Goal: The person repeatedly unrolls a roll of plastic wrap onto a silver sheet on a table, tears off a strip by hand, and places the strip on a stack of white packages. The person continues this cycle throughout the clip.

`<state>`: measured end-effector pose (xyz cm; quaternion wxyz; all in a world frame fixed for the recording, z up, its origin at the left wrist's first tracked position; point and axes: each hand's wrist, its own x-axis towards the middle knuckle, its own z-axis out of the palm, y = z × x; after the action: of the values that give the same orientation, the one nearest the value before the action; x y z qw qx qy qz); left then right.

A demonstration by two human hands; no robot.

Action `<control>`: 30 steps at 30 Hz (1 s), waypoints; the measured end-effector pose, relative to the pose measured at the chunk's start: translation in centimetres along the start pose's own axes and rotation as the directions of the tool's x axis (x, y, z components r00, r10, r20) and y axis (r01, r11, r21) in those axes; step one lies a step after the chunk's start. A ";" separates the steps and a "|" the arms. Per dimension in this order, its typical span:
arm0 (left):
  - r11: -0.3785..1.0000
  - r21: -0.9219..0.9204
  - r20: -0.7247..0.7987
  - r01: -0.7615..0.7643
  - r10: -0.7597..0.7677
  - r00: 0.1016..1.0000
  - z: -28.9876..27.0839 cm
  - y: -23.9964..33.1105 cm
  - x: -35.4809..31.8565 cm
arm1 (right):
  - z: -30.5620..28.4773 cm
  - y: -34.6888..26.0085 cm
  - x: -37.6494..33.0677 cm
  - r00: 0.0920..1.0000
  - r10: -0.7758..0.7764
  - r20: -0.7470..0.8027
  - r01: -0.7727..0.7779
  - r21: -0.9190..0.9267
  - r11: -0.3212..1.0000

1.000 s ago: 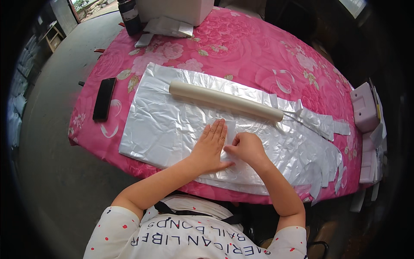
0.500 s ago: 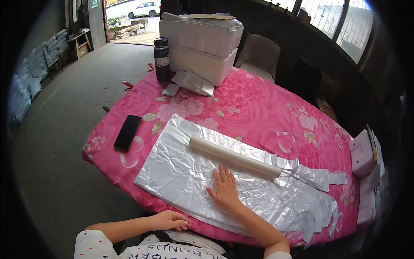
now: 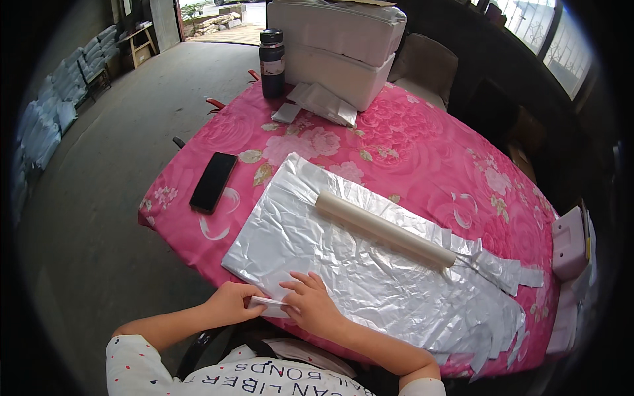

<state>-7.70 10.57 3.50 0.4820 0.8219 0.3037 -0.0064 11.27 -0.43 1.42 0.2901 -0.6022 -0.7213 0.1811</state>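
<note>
Near the table's front edge, my left hand (image 3: 231, 305) is closed around one end of a thin white strip (image 3: 267, 303), perhaps a folded plastic edge; its exact kind is unclear. At the strip's other end, my right hand (image 3: 316, 307) has its thumb and forefinger on it, with the other fingers raised apart over the silvery sheets. Those sheets look like a flat stack of silvery-white plastic bags (image 3: 277, 221), creased, with strap-like ends at the right. Across the stack lies a pale roller tube (image 3: 383, 228), touched by neither hand.
A black phone (image 3: 213, 183) rests left of the stack on the pink floral tablecloth (image 3: 429, 152). Farther back stand a dark bottle (image 3: 272, 69), white foam boxes (image 3: 333, 69) and small clear packets (image 3: 323, 103). A pink box (image 3: 569, 244) sits at the right edge.
My right hand has left the middle of the stack and come toward my left hand. My left hand has risen from the table edge, and a white strip now shows between them. The view has shifted.
</note>
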 end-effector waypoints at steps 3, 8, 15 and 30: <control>0.820 -0.563 0.014 0.104 -0.117 0.993 0.6 -0.1 2.7 | -1.1 0.7 0.3 0.944 0.329 0.004 -0.275 0.557 0.784; 0.478 -0.875 -0.172 -0.081 -0.149 0.974 -1.1 -0.4 10.0 | -2.2 1.8 -1.3 0.937 0.349 -0.003 -0.306 0.474 0.826; 0.774 -0.444 -0.603 -0.451 0.113 0.789 -15.6 -1.3 29.4 | -4.7 2.4 -3.2 0.815 0.522 0.253 -0.553 0.612 0.566; 0.916 0.246 -0.697 0.317 -0.061 0.714 -22.8 -5.8 43.6 | -4.4 4.3 -2.6 0.770 0.587 0.250 -0.576 0.669 0.470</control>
<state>18.43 52.28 -2.08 0.1818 0.8028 0.5355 0.1890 17.57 -2.45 1.65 0.4258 -0.6501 -0.3419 0.5284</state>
